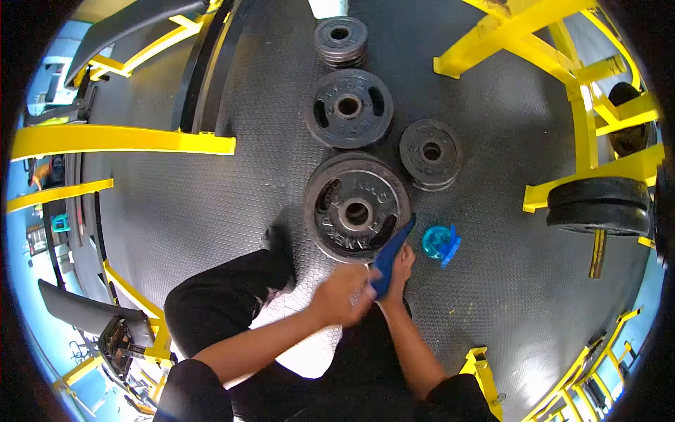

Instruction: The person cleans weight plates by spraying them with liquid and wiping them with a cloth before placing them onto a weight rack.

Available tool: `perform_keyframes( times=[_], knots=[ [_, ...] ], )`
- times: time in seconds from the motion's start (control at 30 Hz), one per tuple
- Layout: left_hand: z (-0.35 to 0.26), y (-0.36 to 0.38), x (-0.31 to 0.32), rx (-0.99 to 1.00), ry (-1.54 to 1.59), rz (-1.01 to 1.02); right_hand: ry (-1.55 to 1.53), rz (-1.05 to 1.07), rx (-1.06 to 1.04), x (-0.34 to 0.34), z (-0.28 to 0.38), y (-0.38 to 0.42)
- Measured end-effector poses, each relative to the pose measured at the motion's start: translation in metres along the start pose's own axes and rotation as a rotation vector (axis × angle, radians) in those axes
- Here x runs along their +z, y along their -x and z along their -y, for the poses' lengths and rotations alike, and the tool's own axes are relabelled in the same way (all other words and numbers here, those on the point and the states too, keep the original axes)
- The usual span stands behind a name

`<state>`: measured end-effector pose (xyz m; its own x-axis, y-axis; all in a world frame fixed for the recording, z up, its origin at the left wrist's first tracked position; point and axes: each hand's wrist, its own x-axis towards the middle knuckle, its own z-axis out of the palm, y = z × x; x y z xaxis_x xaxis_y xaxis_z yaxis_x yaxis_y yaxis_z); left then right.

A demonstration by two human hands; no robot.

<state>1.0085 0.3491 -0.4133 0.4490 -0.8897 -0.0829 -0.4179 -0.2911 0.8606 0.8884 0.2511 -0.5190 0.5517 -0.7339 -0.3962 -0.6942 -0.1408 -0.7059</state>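
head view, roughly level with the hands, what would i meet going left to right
Long black padded bench pad, bent leg in black trousers, bare left hand, bare right hand, translucent teal plastic bottle with a blue top, round black weight plates on a yellow peg.

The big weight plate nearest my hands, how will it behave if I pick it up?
Probably heavy and rigid: the big weight plate looks like thick metal. Lying flat, it seems unlikely to roll as it sits. Its slots may offer some grip.
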Motion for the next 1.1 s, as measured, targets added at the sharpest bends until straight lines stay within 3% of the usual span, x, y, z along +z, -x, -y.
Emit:
perform_keyframes(
  times=[0.03,0.1,0.13,0.17,0.23,0.33,0.63,0.8,0.97,1.03,1.1],
  knots=[
    [0.022,-0.015,-0.019,0.022,-0.134,-0.118,0.005,0.004,-0.003,0.008,0.011,-0.001],
    [0.07,-0.031,-0.026,-0.254,-0.384,-0.432,0.553,-0.169,-0.143,0.02,0.023,0.005],
    [0.096,-0.037,-0.024,-0.302,-0.421,-0.497,0.495,-0.123,-0.116,0.026,0.016,0.005],
    [0.119,-0.042,-0.019,-0.305,-0.398,-0.485,0.579,-0.13,-0.134,0.027,0.016,0.005],
    [0.15,-0.054,-0.007,-0.608,-0.108,-0.468,0.632,-0.143,-0.129,0.025,0.022,0.001],
    [0.163,-0.054,0.002,-0.467,-0.023,-0.531,0.714,-0.106,-0.202,0.017,0.034,-0.032],
    [0.163,-0.053,0.007,-0.518,0.123,-0.594,0.704,-0.023,-0.49,0.03,0.083,-0.111],
    [0.159,-0.052,0.001,-0.594,0.379,-0.552,0.681,0.115,-0.527,0.053,0.095,-0.101],
    [0.168,-0.049,0.005,-0.579,0.424,-0.575,0.714,0.178,-0.65,0.045,0.083,-0.09],
    [0.166,-0.049,0.007,-0.609,0.469,-0.596,0.675,0.32,-0.836,0.036,0.075,-0.076],
    [0.165,-0.049,0.005,-0.635,0.505,-0.596,0.658,0.411,-0.854,0.021,0.066,-0.057]
  ],
)
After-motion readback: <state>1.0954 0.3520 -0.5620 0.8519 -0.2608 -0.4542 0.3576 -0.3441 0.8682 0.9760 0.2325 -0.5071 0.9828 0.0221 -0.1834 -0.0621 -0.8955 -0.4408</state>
